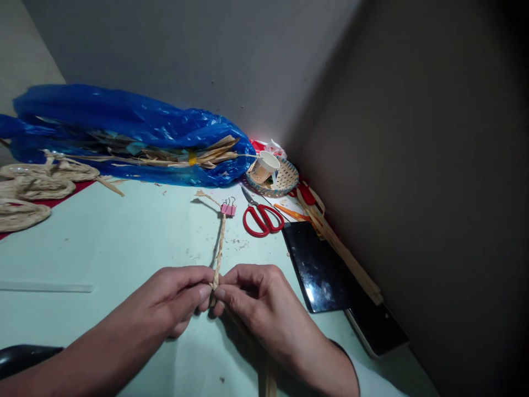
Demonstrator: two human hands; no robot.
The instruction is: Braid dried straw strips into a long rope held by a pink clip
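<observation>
A braid of pale dried plant fibre (221,242) runs away from me over the pale green table. A pink binder clip (228,209) grips its far part, and a short frayed tail sticks out to the left beyond the clip. At the braid's near end, my left hand (177,300) pinches it from the left between thumb and fingers. My right hand (260,300) pinches the same spot from the right, the two thumbs close together. Loose flat strands (270,380) trail under my right hand toward the bottom edge, partly hidden by it.
Red-handled scissors (263,218) lie right of the clip. Behind is a blue plastic bag (124,110) of dried strips. A woven basket (285,179) holds a paper cup (266,165). Coiled braids (45,182) sit left; a black tablet (316,270) lies right, near the wall.
</observation>
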